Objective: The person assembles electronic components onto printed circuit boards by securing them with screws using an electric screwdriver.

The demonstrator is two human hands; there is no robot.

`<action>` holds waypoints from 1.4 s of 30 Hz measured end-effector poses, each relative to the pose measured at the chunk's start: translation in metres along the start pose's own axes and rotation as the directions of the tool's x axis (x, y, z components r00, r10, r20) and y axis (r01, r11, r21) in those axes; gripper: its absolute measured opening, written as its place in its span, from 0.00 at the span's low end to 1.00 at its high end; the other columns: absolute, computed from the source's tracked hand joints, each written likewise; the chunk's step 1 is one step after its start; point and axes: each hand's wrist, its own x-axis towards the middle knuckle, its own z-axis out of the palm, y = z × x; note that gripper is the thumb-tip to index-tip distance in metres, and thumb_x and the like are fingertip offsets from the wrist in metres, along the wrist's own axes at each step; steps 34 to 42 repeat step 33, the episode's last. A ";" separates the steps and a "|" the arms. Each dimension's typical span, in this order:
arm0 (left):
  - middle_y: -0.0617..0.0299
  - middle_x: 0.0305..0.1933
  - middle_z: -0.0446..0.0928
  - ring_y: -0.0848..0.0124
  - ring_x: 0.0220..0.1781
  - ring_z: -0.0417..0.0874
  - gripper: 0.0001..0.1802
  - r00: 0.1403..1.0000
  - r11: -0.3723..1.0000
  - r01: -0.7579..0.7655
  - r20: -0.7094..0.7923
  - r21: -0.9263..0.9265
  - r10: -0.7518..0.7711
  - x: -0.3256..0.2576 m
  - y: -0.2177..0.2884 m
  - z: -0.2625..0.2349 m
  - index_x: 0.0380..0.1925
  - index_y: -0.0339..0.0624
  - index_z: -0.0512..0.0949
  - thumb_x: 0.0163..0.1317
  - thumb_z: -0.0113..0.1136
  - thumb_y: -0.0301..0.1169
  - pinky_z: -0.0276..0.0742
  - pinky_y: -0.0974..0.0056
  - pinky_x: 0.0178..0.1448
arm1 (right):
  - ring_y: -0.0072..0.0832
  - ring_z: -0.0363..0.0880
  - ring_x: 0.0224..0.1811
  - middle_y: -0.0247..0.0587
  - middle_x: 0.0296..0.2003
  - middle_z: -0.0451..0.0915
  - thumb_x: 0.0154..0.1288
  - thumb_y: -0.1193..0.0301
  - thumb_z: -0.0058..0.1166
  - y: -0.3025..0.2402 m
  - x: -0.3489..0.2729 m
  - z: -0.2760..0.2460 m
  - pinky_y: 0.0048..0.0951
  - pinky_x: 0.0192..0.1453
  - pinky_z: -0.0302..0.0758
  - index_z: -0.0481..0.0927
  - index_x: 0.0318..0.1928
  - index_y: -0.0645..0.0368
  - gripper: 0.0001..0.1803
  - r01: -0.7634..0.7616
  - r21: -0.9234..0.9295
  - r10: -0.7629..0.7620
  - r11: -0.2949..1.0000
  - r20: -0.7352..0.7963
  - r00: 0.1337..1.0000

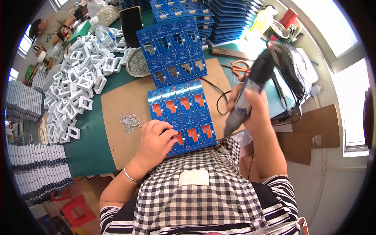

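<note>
My right hand (252, 103) is wrapped round a grey and black electric screwdriver (239, 105), slanted and slightly blurred, its lower end beside the panel's right edge. In front of me lies a blue panel (181, 106) with two rows of cells, each showing an orange piece (185, 103). Bent fingers of my left hand (156, 140) rest over the panel's lower left cell, drawn together; whatever is between them is hidden. A small heap of screws (130, 122) lies left of the panel on a brown board (117, 105).
Behind stands another blue panel (172, 53) with open cut-outs, near stacked blue panels (231, 19). A metal bowl of screws (138, 64) and a pile of white frames (84, 80) are at left. Orange-handled pliers (239, 67) lie at right. Another person (53, 29) sits far left.
</note>
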 end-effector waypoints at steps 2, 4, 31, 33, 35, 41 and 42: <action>0.60 0.48 0.73 0.56 0.55 0.70 0.16 0.999 0.998 0.033 -0.021 -0.048 -0.034 -0.005 -0.001 -0.003 0.38 0.45 0.80 0.47 0.70 0.27 0.66 0.52 0.59 | 0.31 0.81 0.27 0.44 0.34 0.77 0.64 0.62 0.56 -0.003 0.016 -0.008 0.33 0.29 0.81 0.64 0.50 0.57 0.21 -0.208 -0.074 0.196 0.975 -0.141 0.970; 0.56 0.53 0.72 0.55 0.57 0.69 0.17 0.995 0.984 0.088 -0.025 -0.153 -0.093 -0.008 -0.004 -0.008 0.41 0.44 0.79 0.49 0.69 0.28 0.65 0.51 0.63 | 0.29 0.80 0.35 0.43 0.36 0.77 0.65 0.57 0.57 0.009 0.025 -0.032 0.33 0.35 0.80 0.66 0.51 0.58 0.24 -0.358 -0.225 0.329 0.906 -0.157 0.931; 0.50 0.69 0.60 0.61 0.69 0.64 0.39 0.884 0.231 0.389 0.290 -0.892 -0.366 -0.025 -0.022 -0.015 0.69 0.34 0.52 0.64 0.62 0.30 0.59 0.56 0.72 | 0.34 0.70 0.47 0.36 0.42 0.75 0.57 0.48 0.59 0.034 -0.016 0.024 0.35 0.52 0.62 0.80 0.49 0.61 0.30 0.244 -0.897 -0.002 -0.368 0.263 0.965; 0.50 0.70 0.59 0.61 0.70 0.63 0.40 0.879 0.253 0.408 0.303 -0.877 -0.368 -0.028 -0.023 -0.015 0.70 0.34 0.52 0.64 0.62 0.31 0.58 0.56 0.72 | 0.34 0.68 0.50 0.40 0.45 0.73 0.56 0.46 0.60 0.058 -0.018 0.021 0.36 0.54 0.62 0.80 0.50 0.55 0.29 0.250 -0.903 -0.074 -0.350 0.292 0.953; 0.50 0.70 0.59 0.61 0.70 0.63 0.40 0.879 0.253 0.408 0.303 -0.877 -0.368 -0.028 -0.023 -0.015 0.70 0.34 0.52 0.64 0.62 0.31 0.58 0.56 0.72 | 0.34 0.68 0.50 0.40 0.45 0.73 0.56 0.46 0.60 0.058 -0.018 0.021 0.36 0.54 0.62 0.80 0.50 0.55 0.29 0.250 -0.903 -0.074 -0.350 0.292 0.953; 0.50 0.70 0.59 0.61 0.70 0.63 0.40 0.879 0.253 0.408 0.303 -0.877 -0.368 -0.028 -0.023 -0.015 0.70 0.34 0.52 0.64 0.62 0.31 0.58 0.56 0.72 | 0.34 0.68 0.50 0.40 0.45 0.73 0.56 0.46 0.60 0.058 -0.018 0.021 0.36 0.54 0.62 0.80 0.50 0.55 0.29 0.250 -0.903 -0.074 -0.350 0.292 0.953; 0.50 0.70 0.59 0.61 0.70 0.63 0.40 0.879 0.253 0.408 0.303 -0.877 -0.368 -0.028 -0.023 -0.015 0.70 0.34 0.52 0.64 0.62 0.31 0.58 0.56 0.72 | 0.34 0.68 0.50 0.40 0.45 0.73 0.56 0.46 0.60 0.058 -0.018 0.021 0.36 0.54 0.62 0.80 0.50 0.55 0.29 0.250 -0.903 -0.074 -0.350 0.292 0.953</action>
